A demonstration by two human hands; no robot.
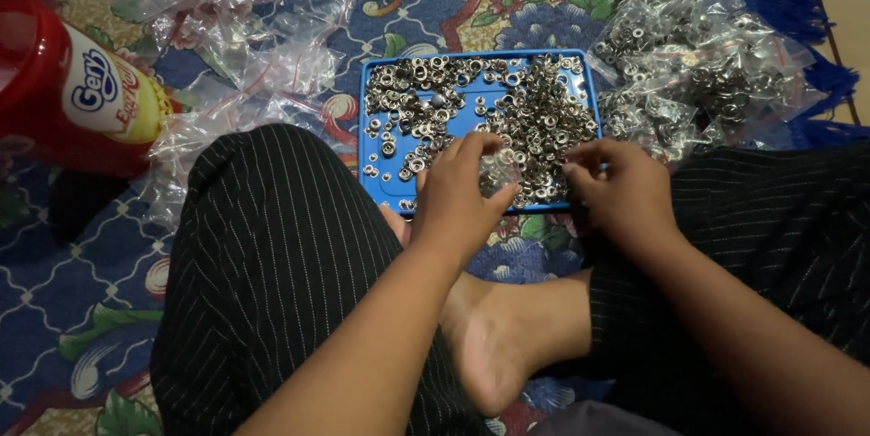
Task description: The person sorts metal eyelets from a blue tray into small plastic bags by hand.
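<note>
A blue tray [379, 184] lies on the rug in front of my crossed legs. It holds a heap of small silver metal rings [540, 119], thick on the right and scattered on the left. My left hand [458, 196] is at the tray's near edge, fingers closed on a small clear bag [498, 173]. My right hand [625, 191] is beside it with its fingertips bunched at the heap's near right edge, next to the bag's mouth. The fingers hide whether they pinch any rings.
Several clear bags filled with metal rings [698, 73] are piled right of the tray. Empty small clear bags [245, 46] are strewn to its left. A red plastic jar [63, 82] lies on its side at far left. A patterned rug [82, 273] is underneath.
</note>
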